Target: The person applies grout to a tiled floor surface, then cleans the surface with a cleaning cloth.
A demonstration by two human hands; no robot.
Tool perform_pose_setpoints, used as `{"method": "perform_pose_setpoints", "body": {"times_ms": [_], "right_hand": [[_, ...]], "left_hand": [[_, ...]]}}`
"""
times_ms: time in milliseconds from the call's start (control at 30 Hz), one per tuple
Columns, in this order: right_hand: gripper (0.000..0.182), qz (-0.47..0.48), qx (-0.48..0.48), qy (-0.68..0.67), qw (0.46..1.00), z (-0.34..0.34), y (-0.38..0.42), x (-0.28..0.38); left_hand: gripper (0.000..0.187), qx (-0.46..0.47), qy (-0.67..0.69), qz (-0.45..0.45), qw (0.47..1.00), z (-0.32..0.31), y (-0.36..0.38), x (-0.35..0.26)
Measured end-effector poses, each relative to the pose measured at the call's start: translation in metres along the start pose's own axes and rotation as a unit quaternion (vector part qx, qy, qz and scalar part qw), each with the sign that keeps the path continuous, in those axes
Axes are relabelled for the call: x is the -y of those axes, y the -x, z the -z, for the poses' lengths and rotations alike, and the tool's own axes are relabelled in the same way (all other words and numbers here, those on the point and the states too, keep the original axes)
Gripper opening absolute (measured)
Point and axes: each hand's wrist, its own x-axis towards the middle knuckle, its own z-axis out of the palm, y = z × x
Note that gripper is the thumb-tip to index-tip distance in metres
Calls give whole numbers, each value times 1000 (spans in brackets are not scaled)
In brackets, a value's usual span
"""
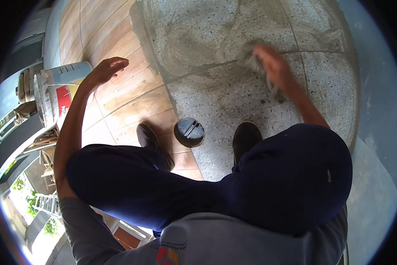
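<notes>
My right hand [275, 66], blurred by motion, is closed on a greyish rag [251, 59] that lies against the speckled terrazzo-like floor tiles [207, 104]. The rag's loose end hangs beside the wrist. Grey smears mark the tiles around it and along the joints. Above the wood-look tiles [132, 99] on the left, my left hand [108, 70] hangs with nothing in it, fingers loosely bent and apart. Between my shoes stands a small round dark container [190, 132] holding something grey; two dark strips show across its top.
A bucket [63, 95] with a red and yellow label is near my left forearm. My dark shoes [247, 140] rest on either side of the container. A grey wall [377, 88] runs along the right. Farther back on the left is a ladder [47, 204].
</notes>
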Motion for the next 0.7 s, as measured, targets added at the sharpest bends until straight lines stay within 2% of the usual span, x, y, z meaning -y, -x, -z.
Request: {"method": "perform_pose_setpoints", "body": {"times_ms": [67,133,200,267,333,400,500,600,667,700], "right_hand": [[33,-55,-68,124,989,14,-25,-53],[29,114,-143,343,921,-2,-68,-90],[18,156,-119,325,925,-37,-105,-94],[11,153,-6,180,972,-87,-129,-62],[9,87,191,185,960,-139,-123,-27],[12,250,108,220,937,-174,-85,-12],[12,244,193,180,933,-164,-41,2],[23,194,311,75,927,-110,-13,8],[26,136,323,71,934,-64,-13,11],[26,90,277,50,955,-46,-10,-7]], "left_hand": [[55,-5,-3,1,1000,0,4,3],[57,-19,-9,6,1000,-2,8,5],[56,-29,0,13,999,0,13,5],[57,-32,10,18,999,0,19,8],[57,-30,19,18,999,0,22,9],[56,-25,14,24,999,0,18,10],[54,-27,11,34,999,2,19,5],[54,-40,12,26,999,6,19,-1],[55,-42,19,17,999,6,17,-1],[55,-36,24,15,999,3,15,-1]]}}
